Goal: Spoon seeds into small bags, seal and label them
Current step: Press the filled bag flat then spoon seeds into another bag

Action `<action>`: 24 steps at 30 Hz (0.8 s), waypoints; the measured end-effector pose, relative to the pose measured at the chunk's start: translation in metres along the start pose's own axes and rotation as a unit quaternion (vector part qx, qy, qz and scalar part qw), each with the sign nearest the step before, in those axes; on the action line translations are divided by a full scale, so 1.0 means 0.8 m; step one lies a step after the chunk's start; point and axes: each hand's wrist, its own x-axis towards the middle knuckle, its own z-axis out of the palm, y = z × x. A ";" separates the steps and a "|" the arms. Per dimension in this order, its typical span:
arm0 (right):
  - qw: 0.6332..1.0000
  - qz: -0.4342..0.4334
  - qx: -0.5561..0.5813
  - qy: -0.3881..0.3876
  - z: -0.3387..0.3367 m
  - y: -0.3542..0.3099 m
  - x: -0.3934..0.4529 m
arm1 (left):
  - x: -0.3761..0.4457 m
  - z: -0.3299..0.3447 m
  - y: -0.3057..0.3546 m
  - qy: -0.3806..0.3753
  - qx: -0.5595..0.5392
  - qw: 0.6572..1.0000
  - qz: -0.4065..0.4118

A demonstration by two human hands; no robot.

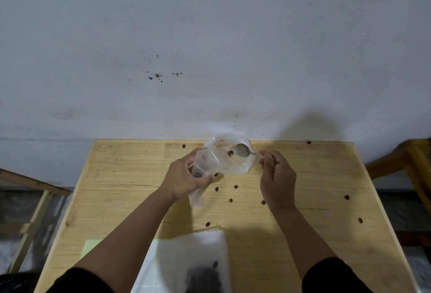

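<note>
My left hand [186, 176] grips a small clear bag [198, 190] whose lower end hangs toward me. Right beside it, a larger crumpled clear plastic bag [229, 162] lies at the table's far edge with a few dark seeds inside. My right hand [275, 176] pinches the handle of a metal spoon [242, 150]; its bowl sits inside the crumpled bag and looks nearly bare. Several dark seeds [235, 186] lie scattered on the wooden table [116, 199].
Near my body lies a blurred clear bag [198, 264] holding a dark heap of seeds, on white sheets. A pale yellow-green note [89, 247] lies at the near left. A wooden chair [410, 159] stands to the right, a wooden frame [35, 211] to the left. The wall is directly behind.
</note>
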 end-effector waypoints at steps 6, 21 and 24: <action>0.999 -0.031 0.004 -0.025 0.005 -0.005 0.000 | -0.002 -0.001 0.003 0.001 0.007 1.000 0.002; 0.969 0.224 0.099 -0.017 0.015 0.011 -0.021 | -0.003 0.000 0.001 0.002 0.019 1.000 -0.011; 0.942 0.296 0.160 -0.003 0.012 0.015 -0.017 | -0.002 0.001 0.000 0.003 0.021 1.000 -0.012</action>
